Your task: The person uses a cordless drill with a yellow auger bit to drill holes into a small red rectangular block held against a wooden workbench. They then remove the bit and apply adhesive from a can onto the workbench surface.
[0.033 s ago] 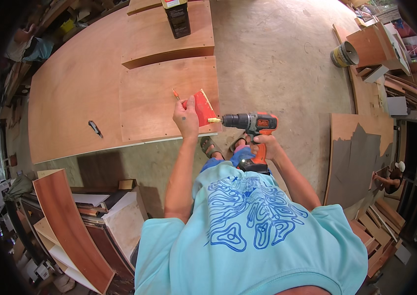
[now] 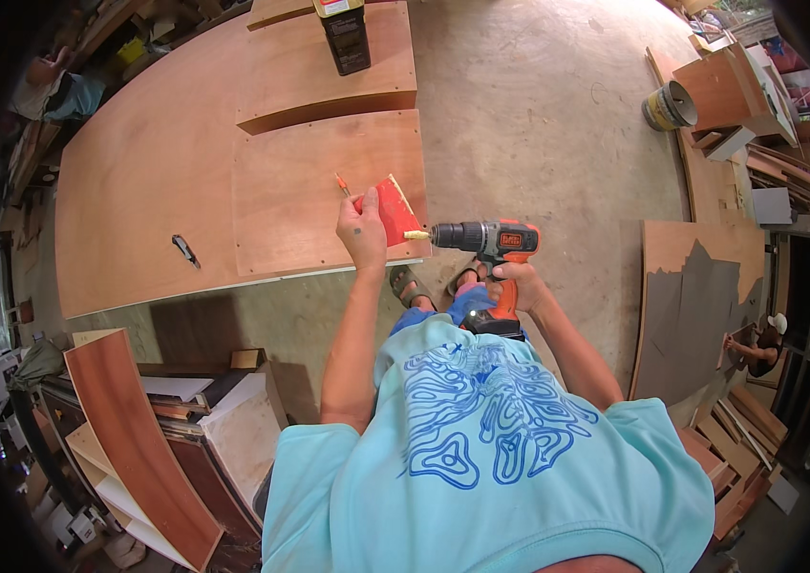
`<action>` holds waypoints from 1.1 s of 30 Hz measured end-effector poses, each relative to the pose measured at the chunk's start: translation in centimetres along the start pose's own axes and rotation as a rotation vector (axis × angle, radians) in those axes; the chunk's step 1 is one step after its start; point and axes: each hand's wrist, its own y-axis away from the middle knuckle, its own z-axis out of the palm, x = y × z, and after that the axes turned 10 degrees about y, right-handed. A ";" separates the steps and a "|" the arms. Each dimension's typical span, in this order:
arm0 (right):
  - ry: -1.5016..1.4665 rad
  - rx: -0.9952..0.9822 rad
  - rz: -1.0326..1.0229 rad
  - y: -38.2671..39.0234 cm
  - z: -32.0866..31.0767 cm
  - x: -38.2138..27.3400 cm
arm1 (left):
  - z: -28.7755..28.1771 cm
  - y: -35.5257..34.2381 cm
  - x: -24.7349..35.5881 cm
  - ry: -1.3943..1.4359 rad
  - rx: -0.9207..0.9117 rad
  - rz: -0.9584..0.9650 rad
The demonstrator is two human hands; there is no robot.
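My right hand (image 2: pixel 517 286) is wrapped round the grip of an orange and black cordless drill (image 2: pixel 484 239), pointed left. A pale yellowish piece (image 2: pixel 415 234) sits at the drill's nose, close to the red sheet; I cannot tell whether they touch. My left hand (image 2: pixel 361 231) grips a flat red sheet (image 2: pixel 393 209) with a rough cream edge, above the near right corner of the plywood panel (image 2: pixel 281 205). A thin orange-tipped stick (image 2: pixel 340 181) shows beyond the left fingers; whether they hold it is hard to see. A utility knife (image 2: pixel 185 251) lies on the wooden tabletop (image 2: pixel 118 229).
A dark can (image 2: pixel 346 40) stands on another panel at the back. Below left are a brown board (image 2: pixel 142 444) and stacked furniture parts. A bucket (image 2: pixel 670 105) and wood pieces line the right side, where another person (image 2: pixel 758 346) is beside a grey-patched board (image 2: pixel 692 320).
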 end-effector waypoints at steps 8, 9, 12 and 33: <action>0.065 -0.024 0.015 0.0 1.4 -0.4 | 0.4 -2.4 -1.7 0.422 0.186 -0.254; 0.064 -0.059 -0.009 -0.4 0.8 -0.6 | 0.5 -2.7 -2.0 0.454 0.188 -0.334; 0.029 -0.103 -0.064 -1.0 -0.9 -0.3 | -0.4 -2.0 -4.1 0.620 0.137 -0.658; -0.087 0.054 -0.114 0.8 -1.1 0.4 | -1.4 -1.6 -6.0 -0.221 -0.178 0.054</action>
